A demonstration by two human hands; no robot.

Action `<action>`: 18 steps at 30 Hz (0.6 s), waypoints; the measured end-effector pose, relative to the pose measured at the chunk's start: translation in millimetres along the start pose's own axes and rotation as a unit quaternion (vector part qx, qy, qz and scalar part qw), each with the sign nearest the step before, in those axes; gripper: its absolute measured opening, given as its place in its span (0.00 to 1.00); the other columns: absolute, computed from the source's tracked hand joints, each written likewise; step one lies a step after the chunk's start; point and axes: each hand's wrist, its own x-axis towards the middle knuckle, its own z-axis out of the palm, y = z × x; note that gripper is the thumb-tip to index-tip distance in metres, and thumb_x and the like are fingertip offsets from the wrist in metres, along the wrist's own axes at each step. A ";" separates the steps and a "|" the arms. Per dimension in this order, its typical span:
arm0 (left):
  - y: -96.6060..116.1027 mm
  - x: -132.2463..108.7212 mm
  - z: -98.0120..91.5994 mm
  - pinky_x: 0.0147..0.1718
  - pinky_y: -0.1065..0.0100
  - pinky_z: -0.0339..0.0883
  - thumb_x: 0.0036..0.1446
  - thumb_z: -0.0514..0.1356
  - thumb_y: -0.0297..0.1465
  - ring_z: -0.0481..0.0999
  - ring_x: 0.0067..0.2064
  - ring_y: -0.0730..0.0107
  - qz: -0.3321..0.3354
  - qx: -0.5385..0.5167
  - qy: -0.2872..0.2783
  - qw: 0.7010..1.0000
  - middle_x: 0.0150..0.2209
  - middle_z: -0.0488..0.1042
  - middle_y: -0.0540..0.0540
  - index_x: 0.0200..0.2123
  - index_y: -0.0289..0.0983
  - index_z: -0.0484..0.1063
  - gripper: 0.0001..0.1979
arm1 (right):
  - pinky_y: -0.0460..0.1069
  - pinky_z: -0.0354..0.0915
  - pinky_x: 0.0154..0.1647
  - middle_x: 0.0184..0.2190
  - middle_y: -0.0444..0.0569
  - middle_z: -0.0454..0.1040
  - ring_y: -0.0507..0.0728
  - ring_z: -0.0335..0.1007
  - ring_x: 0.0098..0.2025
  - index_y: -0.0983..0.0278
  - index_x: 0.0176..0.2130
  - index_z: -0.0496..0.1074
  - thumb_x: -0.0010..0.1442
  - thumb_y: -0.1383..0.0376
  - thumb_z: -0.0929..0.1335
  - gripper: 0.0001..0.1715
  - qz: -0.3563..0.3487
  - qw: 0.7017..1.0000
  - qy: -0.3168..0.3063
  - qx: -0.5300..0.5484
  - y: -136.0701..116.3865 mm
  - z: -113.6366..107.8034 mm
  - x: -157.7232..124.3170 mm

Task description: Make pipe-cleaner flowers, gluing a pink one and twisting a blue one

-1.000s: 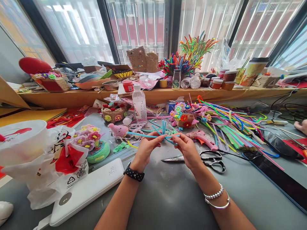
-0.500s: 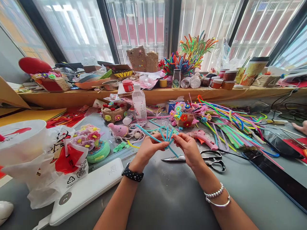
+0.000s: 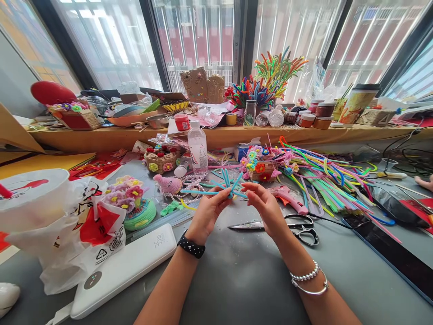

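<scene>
My left hand (image 3: pixel 208 212) and my right hand (image 3: pixel 265 207) meet above the grey table (image 3: pixel 237 280), both pinched on a bundle of light blue pipe cleaners (image 3: pixel 223 186). The stems cross where my fingers hold them and fan out upward and to the left. A black dotted watch band sits on my left wrist. Silver bracelets circle my right wrist. Black-handled scissors (image 3: pixel 297 228) lie just right of my right hand, and a pink glue gun (image 3: pixel 287 196) lies behind them.
A white power bank (image 3: pixel 125 268) and a plastic bag (image 3: pixel 77 234) lie at the left. A water bottle (image 3: pixel 198 149), flower baskets (image 3: pixel 260 164) and a heap of coloured pipe cleaners (image 3: pixel 324 176) fill the back. A dark tablet (image 3: pixel 389 250) lies right. Another person's fingers (image 3: pixel 425 181) show at the right edge.
The blue stems have been turned between my fingers: a long stem tilted up to the left, then lies level again. My hands have shifted slightly upward.
</scene>
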 end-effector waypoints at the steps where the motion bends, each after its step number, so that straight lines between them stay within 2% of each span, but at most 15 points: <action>1: 0.4 0.0 -0.1 0.33 0.77 0.66 0.38 0.64 0.26 0.71 0.28 0.79 -0.005 -0.021 0.004 1.000 0.26 0.72 0.51 0.23 0.34 0.70 0.05 | 0.45 0.60 0.34 0.35 0.47 0.70 0.53 0.64 0.37 0.61 0.38 0.69 0.46 0.59 0.68 0.16 -0.005 1.000 -0.008 -0.017 -0.6 0.0 -0.5; 3: 1.0 -0.1 0.1 0.33 0.76 0.67 0.39 0.64 0.25 0.72 0.28 0.79 -0.013 -0.039 0.003 0.999 0.26 0.73 0.51 0.23 0.34 0.70 0.05 | 0.45 0.61 0.31 0.32 0.45 0.71 0.52 0.64 0.33 0.62 0.34 0.69 0.44 0.61 0.70 0.14 -0.009 0.999 -0.015 -0.037 -0.5 0.3 -0.9; 7: 0.6 -1.2 1.4 0.35 0.75 0.67 0.40 0.63 0.26 0.73 0.29 0.78 -0.008 -0.030 -0.003 1.000 0.26 0.73 0.50 0.24 0.33 0.70 0.05 | 0.43 0.59 0.22 0.23 0.43 0.69 0.48 0.60 0.23 0.64 0.29 0.70 0.47 0.61 0.68 0.09 -0.017 0.998 -0.015 -0.051 0.9 1.6 -0.9; 13: -3.4 -2.7 3.0 0.37 0.74 0.66 0.41 0.63 0.26 0.73 0.31 0.77 0.015 -0.027 -0.014 0.999 0.25 0.74 0.50 0.22 0.33 0.69 0.04 | 0.44 0.61 0.24 0.24 0.44 0.71 0.49 0.63 0.24 0.64 0.30 0.71 0.48 0.62 0.68 0.09 -0.045 0.997 0.020 -0.057 -1.2 4.2 -2.4; 18: -6.7 -0.7 3.3 0.39 0.72 0.65 0.39 0.63 0.26 0.73 0.32 0.76 0.047 -0.016 -0.004 0.999 0.27 0.74 0.49 0.22 0.33 0.68 0.05 | 0.44 0.61 0.23 0.21 0.45 0.71 0.50 0.65 0.23 0.65 0.28 0.71 0.48 0.61 0.67 0.09 -0.024 0.998 0.017 -0.047 0.2 4.3 -3.2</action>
